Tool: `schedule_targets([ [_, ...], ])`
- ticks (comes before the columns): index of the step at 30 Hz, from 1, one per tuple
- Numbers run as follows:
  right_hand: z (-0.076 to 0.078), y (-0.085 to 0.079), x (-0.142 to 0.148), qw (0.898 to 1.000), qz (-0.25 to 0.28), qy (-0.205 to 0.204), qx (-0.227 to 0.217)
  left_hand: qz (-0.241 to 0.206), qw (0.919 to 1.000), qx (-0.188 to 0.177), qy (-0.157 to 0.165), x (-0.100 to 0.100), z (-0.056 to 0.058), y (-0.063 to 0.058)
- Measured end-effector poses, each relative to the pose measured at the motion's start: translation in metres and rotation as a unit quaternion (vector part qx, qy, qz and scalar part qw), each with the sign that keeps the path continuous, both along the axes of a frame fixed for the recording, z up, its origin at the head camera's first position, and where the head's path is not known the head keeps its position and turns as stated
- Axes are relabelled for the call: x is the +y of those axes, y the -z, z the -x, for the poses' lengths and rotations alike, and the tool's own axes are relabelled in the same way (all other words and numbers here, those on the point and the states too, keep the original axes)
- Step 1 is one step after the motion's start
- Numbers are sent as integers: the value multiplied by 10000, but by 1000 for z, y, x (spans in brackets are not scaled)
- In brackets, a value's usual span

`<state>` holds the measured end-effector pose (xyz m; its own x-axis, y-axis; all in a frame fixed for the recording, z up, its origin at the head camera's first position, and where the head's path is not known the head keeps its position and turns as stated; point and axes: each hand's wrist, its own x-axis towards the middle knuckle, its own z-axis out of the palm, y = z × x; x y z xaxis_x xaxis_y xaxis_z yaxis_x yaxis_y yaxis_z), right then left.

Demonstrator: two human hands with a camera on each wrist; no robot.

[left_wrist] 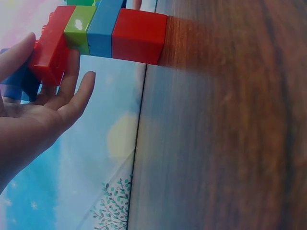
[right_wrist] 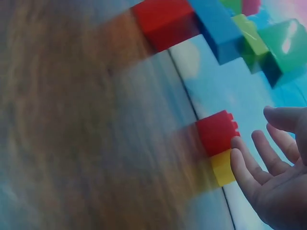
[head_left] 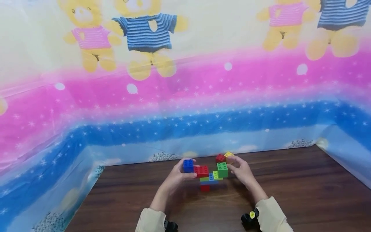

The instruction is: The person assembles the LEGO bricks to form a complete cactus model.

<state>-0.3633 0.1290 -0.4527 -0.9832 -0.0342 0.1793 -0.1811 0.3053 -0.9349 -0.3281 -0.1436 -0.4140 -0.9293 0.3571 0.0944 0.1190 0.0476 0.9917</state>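
Observation:
In the head view, my left hand holds the left end of a toy brick structure, thumb in front and fingers behind. A dark blue brick and a red brick are at that end. Under them come lime and light blue pieces, on a red base brick that stands on the table. A green brick tops the right end. Beside it is my right hand, fingers loosely bent; its palm holds nothing in the right wrist view. Near its fingertips sit a red brick and a yellow brick.
The brown wooden table ends at the back against a printed cloth with bears and stars. That cloth also runs along both sides. Black wrist devices are strapped below the cream sleeves.

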Motion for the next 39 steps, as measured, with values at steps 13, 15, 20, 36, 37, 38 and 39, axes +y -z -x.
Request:
schedule_targets([
  [13, 9, 5, -8, 9985, -409, 330, 137, -89, 9997, 29, 209, 3, 2, 0],
  [15, 11, 6, -6, 9976, -430, 533, 139, -93, 9998, 41, 163, 3, 3, 0],
  [20, 15, 9, -1, 9943, -628, 861, 96, -1, 9999, 30, 100, 2, 3, 3],
  [36, 34, 16, 1, 9930, -983, 656, 10, -103, 9998, -89, 122, -2, 1, 1],
  [37, 36, 18, 1, 9943, -873, 606, -48, -98, 9998, -70, 127, -2, 1, 1],
  [38, 37, 19, 2, 9955, -759, 557, -102, -94, 9999, -67, 123, -2, 2, 1],
  [39, 38, 20, 3, 9963, -660, 523, -152, -106, 9999, -45, 128, -2, 2, 1],
])
